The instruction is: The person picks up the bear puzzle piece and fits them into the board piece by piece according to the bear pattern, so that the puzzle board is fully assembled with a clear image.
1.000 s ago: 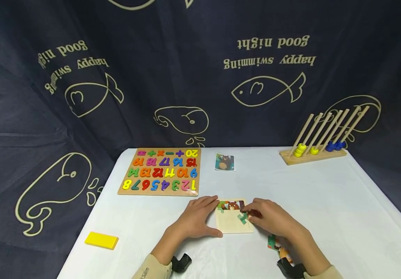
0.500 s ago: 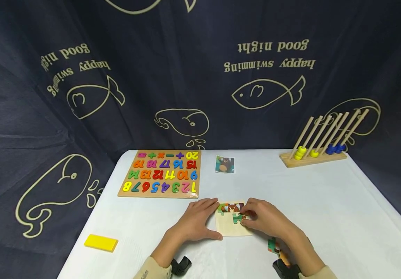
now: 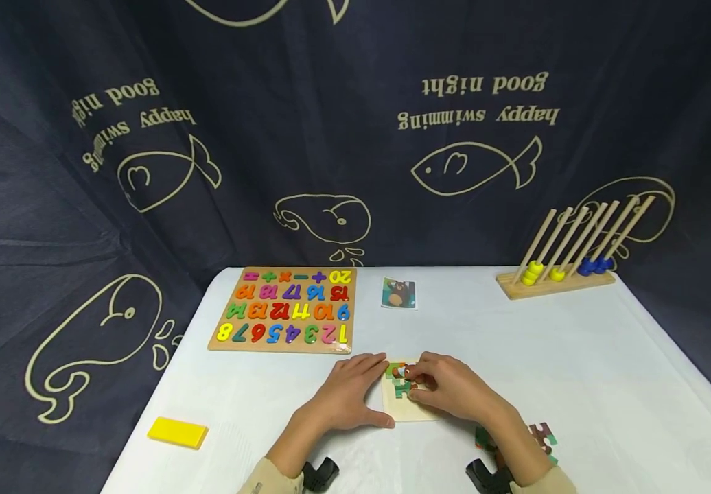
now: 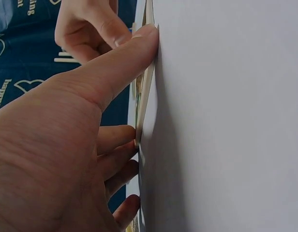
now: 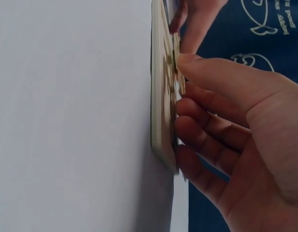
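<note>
A small wooden puzzle tray [image 3: 414, 413] lies on the white table, with bear-picture pieces [image 3: 397, 371] along its far side. My left hand [image 3: 351, 392] spans the tray's left side with extended fingers. In the left wrist view its thumb [image 4: 134, 50] touches the tray's edge. Over the tray, my right hand [image 3: 454, 388] pinches a green and brown puzzle piece [image 3: 402, 389] between thumb and fingers. That jigsaw piece [image 5: 180, 75] stands tilted against the tray [image 5: 157, 96] in the right wrist view. The right hand hides part of the picture.
Loose puzzle pieces [image 3: 543, 437] lie beside and under my right forearm. Beyond the tray is a bear picture card [image 3: 399, 293]. A number board [image 3: 283, 310] sits back left, a bead abacus [image 3: 556, 283] back right, and a yellow block [image 3: 178, 433] front left.
My right hand has moved left across the tray with the pinched puzzle piece. More loose pieces show beside the right forearm. The left hand has stayed at the tray's side.
</note>
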`<control>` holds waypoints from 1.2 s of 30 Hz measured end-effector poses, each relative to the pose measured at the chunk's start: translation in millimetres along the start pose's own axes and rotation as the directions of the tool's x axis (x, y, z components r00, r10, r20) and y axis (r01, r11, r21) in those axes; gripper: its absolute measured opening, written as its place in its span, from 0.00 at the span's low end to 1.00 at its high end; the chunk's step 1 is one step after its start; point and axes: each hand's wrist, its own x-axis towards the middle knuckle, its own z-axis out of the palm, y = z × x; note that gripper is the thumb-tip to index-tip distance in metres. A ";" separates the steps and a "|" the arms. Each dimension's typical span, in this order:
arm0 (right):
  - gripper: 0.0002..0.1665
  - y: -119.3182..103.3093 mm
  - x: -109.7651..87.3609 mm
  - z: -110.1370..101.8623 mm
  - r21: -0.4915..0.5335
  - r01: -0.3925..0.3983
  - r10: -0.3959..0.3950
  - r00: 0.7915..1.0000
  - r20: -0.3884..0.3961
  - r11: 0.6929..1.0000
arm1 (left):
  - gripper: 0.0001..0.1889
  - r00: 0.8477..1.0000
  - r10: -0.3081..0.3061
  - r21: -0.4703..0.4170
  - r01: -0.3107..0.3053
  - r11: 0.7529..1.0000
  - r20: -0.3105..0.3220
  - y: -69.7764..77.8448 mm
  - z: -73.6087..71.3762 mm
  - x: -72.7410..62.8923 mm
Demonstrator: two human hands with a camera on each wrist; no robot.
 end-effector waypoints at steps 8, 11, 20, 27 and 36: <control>0.15 -5.0 6.2 5.0 -0.009 0.025 -0.025 1.000 -0.011 1.000 | 0.55 1.000 0.007 0.014 -0.007 1.000 -0.011 -0.3 1.5 0.3; 0.14 -7.0 6.9 6.6 -0.029 0.026 -0.027 0.999 -0.029 0.999 | 0.53 1.000 0.009 0.003 -0.009 1.000 -0.015 0.0 2.7 0.4; 0.14 -11.8 7.0 8.2 -0.070 0.028 -0.032 0.998 -0.057 0.997 | 0.30 0.995 0.004 0.024 -0.002 1.000 -0.102 4.9 4.4 2.0; 0.11 -12.4 6.9 10.5 -0.082 0.047 -0.053 0.997 -0.061 0.996 | 0.30 0.988 -0.032 0.035 0.038 0.999 -0.151 6.4 7.1 3.0; 0.11 -11.9 5.4 9.9 -0.067 0.033 -0.037 0.997 -0.065 0.997 | 0.27 0.974 -0.089 -0.035 0.084 0.996 -0.209 7.5 12.2 6.8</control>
